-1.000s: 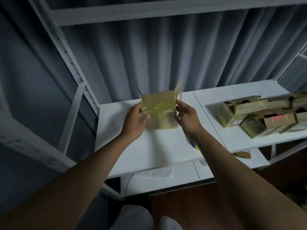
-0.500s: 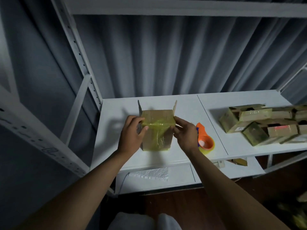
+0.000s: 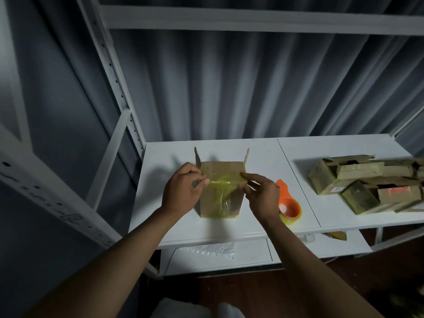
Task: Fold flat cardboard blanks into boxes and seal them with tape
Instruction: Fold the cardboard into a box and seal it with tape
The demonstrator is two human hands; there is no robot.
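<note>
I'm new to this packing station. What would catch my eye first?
A cardboard box wrapped in yellowish tape stands mid-shelf, the left hand and right hand pinching its tape. An orange tape dispenser sits just right of it, and a pile of boxes lies far right.

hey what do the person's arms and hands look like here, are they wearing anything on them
Both arms are bare from the frame's bottom edge to the fingertips: no sleeves in view, no gloves. The left hand and right hand show no rings, and no watch or band is visible at either wrist. Lighting is dim, so fine marks cannot be told.
</note>
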